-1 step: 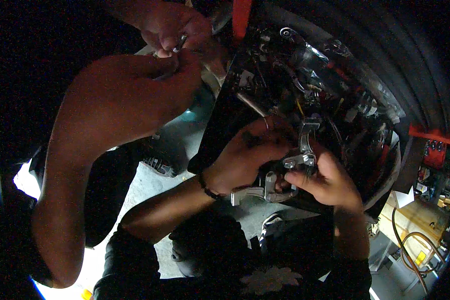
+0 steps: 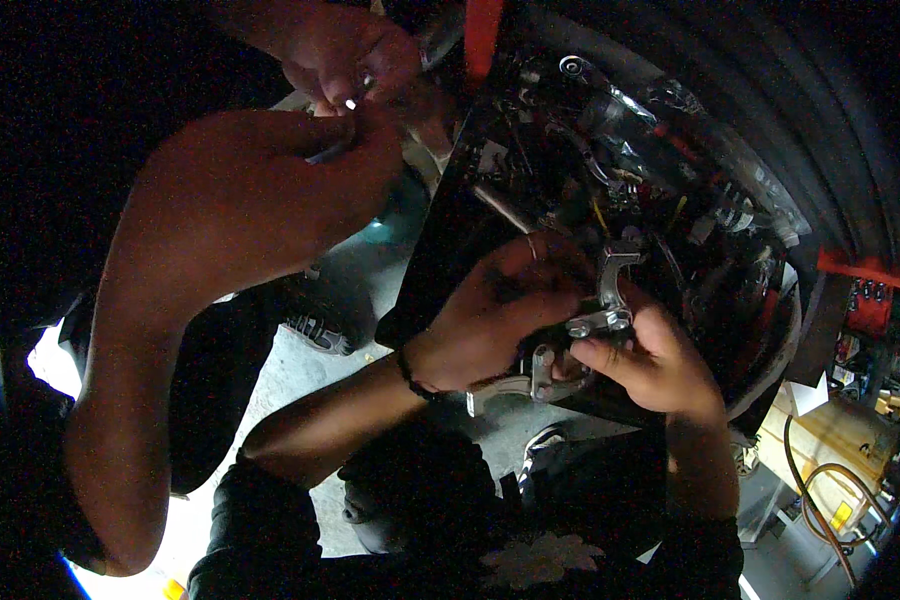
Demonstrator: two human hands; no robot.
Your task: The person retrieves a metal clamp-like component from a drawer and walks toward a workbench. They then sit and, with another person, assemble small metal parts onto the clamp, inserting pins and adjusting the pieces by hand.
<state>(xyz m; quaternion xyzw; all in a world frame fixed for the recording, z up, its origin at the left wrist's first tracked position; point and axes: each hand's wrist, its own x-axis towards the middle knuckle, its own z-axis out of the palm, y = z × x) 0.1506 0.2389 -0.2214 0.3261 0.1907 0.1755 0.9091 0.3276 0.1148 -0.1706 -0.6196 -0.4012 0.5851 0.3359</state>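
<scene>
My left hand [image 2: 300, 190] reaches up from the lower left on a long bare forearm, its fingers pinched on a thin dark metal rod [image 2: 328, 152]. Just above it my right hand [image 2: 345, 50] comes in from the top edge, its fingers closed around a small shiny metal piece [image 2: 354, 100]. The two hands almost touch, beside the upper left corner of a dark engine-like machine [image 2: 650, 180] full of wires and tubes. What the rod connects to is hidden in shadow.
A co-worker below me, dark-haired head [image 2: 400, 490], holds a silver metal bracket [image 2: 605, 300] against the machine with both hands [image 2: 490, 320]. A red strap [image 2: 482, 35] hangs at the top. Yellow equipment with hoses [image 2: 820, 450] stands lower right. A shoe [image 2: 315, 325] rests on concrete floor.
</scene>
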